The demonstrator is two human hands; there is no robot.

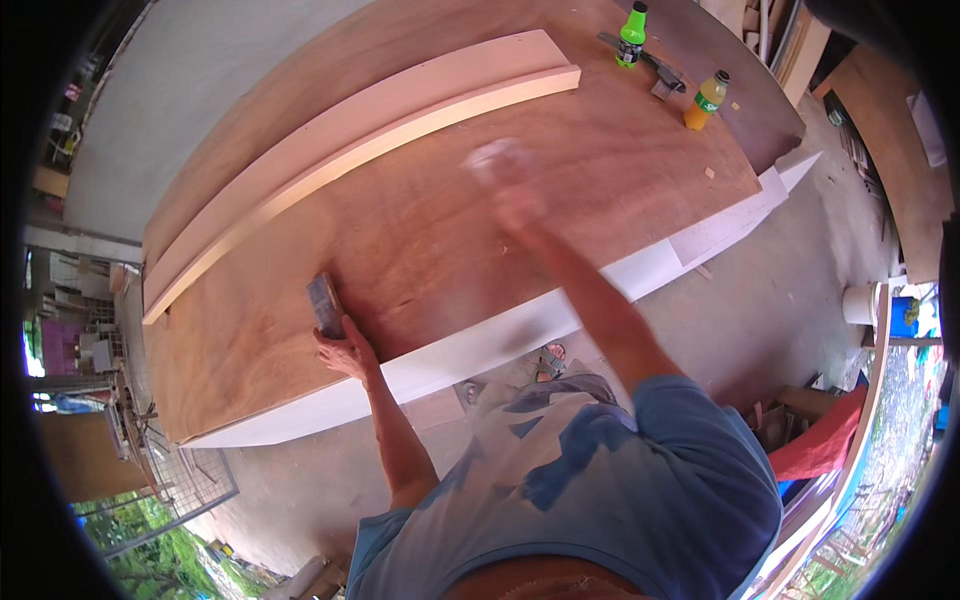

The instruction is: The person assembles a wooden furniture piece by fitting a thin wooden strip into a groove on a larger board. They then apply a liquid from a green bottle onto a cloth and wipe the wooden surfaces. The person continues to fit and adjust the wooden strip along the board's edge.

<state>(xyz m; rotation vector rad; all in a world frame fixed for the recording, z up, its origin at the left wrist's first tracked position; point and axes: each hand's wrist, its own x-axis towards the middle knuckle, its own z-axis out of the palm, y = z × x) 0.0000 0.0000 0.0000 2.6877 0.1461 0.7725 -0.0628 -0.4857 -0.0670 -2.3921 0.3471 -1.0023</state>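
A large reddish-brown plywood sheet [430, 260] lies in front of me on a white-edged base. My left hand [347, 350] is closed around the near end of a dark, narrow rectangular block [324, 304], which rests on the sheet. Further out and to the right, my right hand [520, 205] is smeared by motion over the plywood. At its fingers is a whitish, blurred thing [498, 157], apparently gripped; its kind and the fingers' exact pose are lost in the blur.
A long pale wooden piece with a raised edge [380, 140] lies along the far side. At the far right stand a green bottle [631, 40] and a bottle of orange drink [707, 101], with a dark tool [660, 75] between them. Concrete floor [740, 320] surrounds the sheet.
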